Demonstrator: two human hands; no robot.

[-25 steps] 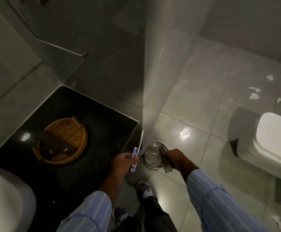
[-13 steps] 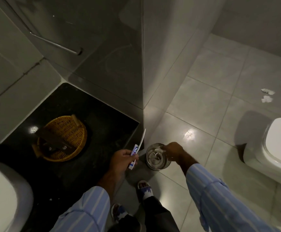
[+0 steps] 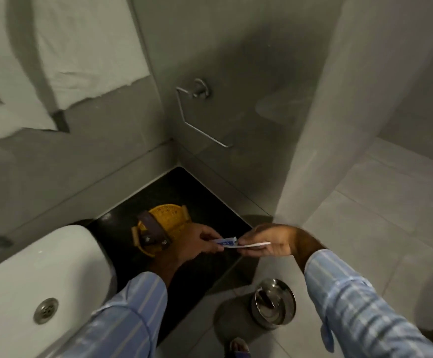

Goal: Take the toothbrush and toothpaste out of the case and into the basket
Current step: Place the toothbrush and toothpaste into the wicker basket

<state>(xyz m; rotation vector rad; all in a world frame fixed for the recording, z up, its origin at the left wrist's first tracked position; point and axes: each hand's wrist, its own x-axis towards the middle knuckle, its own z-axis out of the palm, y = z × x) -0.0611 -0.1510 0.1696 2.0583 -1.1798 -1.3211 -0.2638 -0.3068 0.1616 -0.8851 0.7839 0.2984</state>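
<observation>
Right hand [image 3: 267, 244] now meets left hand [image 3: 197, 241] at toothbrush [image 3: 255, 245].

The room is dim and grey-green, the light weak and even, its source out of view. Motion blur softens the whole picture, worst on the towel [image 3: 63, 60] at upper left. Wide-angle bending curves the wall lines toward the edges. The black counter [image 3: 205, 202] swallows detail. A steel cup [image 3: 273, 306] shows small glints and drops a soft shadow on the floor [image 3: 390, 215]
</observation>
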